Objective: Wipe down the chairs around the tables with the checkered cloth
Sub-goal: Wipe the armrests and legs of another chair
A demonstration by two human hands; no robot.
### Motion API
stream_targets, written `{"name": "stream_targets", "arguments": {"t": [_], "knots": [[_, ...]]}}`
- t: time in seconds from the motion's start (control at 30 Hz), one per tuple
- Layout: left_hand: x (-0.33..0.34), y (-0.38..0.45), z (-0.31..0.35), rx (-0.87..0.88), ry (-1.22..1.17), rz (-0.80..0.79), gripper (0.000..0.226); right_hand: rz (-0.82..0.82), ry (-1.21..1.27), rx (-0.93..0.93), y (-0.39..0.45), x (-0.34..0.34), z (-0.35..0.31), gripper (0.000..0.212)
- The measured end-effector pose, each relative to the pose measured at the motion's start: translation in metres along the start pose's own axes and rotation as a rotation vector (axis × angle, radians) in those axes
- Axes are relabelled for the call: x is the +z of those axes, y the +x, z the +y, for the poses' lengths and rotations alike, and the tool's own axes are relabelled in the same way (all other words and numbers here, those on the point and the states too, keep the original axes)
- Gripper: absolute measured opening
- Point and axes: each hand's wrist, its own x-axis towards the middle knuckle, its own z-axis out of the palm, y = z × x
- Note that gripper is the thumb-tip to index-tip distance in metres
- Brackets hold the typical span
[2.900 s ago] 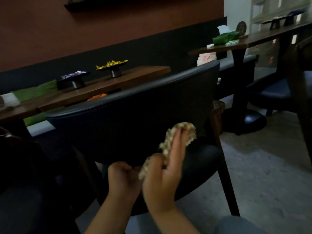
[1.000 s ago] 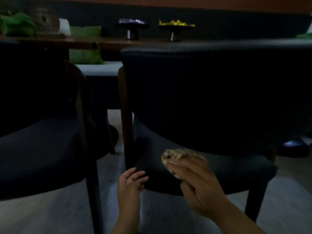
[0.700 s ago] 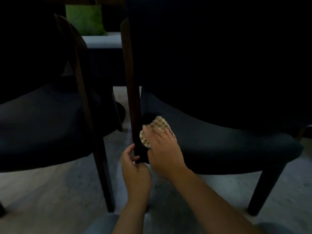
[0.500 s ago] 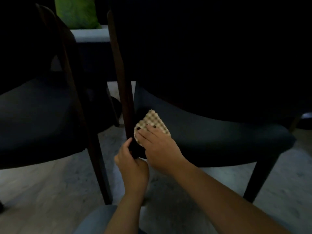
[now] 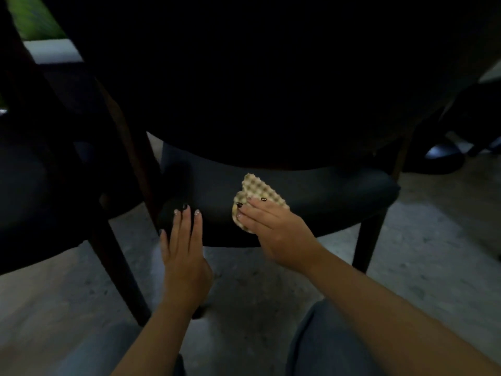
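Note:
A dark chair fills the head view, its seat (image 5: 339, 196) below a black backrest (image 5: 271, 90) seen from behind. My right hand (image 5: 273, 232) presses the beige checkered cloth (image 5: 257, 187) flat against the rear edge of the seat, fingers stretched over it; the thumb is hidden. My left hand (image 5: 184, 251) lies with straight fingers against the seat's rear left corner, next to the wooden back leg (image 5: 135, 147). It holds nothing.
A second dark chair (image 5: 32, 185) stands close on the left, its leg (image 5: 116, 267) slanting to the grey floor. A round table base (image 5: 436, 156) sits at the right behind the chair. A green cushion (image 5: 32, 20) shows top left. My knees (image 5: 325, 343) are at the bottom.
My right hand has slid the cloth rightward along the seat's rear edge, away from the back leg. My left hand let go of the leg and now lies flat against the seat corner.

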Motion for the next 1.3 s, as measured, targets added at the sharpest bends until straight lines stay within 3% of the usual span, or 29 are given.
{"name": "stream_targets", "arguments": {"t": [0.17,0.3,0.4,0.5,0.63,0.77,0.87,1.0,1.1,1.2,1.3], "knots": [[0.001,-0.003,0.002,0.007,0.012,-0.054,0.078,-0.004,-0.082,0.084,-0.048,-0.021,0.048,0.041],[0.000,-0.003,0.008,-0.028,0.011,-0.060,0.088,-0.050,-0.097,0.139,-0.084,-0.036,0.084,0.043],[-0.001,-0.003,0.010,-0.030,-0.012,-0.075,0.083,0.013,-0.104,0.246,-0.106,-0.045,0.109,0.044],[-0.003,-0.004,0.011,-0.046,-0.106,-0.072,0.081,0.200,-0.002,0.642,-0.119,-0.049,0.118,0.046],[-0.004,-0.008,0.010,-0.112,-0.321,-0.005,0.076,0.610,0.337,1.277,-0.098,-0.044,0.116,0.038],[-0.012,-0.008,0.009,-0.243,-0.352,0.080,0.081,0.946,0.560,1.648,-0.071,-0.045,0.125,0.026],[-0.019,-0.006,0.001,-0.350,-0.392,0.107,0.080,1.050,0.626,1.773,-0.069,-0.042,0.122,0.034],[-0.025,0.003,-0.020,-0.566,-0.595,-0.045,0.080,1.164,0.902,1.922,-0.065,-0.035,0.103,0.025],[-0.029,0.009,-0.035,-0.591,-0.696,-0.033,0.069,1.010,0.946,1.895,-0.053,-0.025,0.072,0.034],[-0.031,0.013,-0.047,-0.680,-0.790,0.028,0.055,0.948,0.978,1.900,-0.036,-0.015,0.030,0.028],[-0.031,0.016,-0.055,-0.762,-0.873,0.001,0.054,1.144,1.289,1.978,-0.019,-0.006,-0.007,0.030]]}}
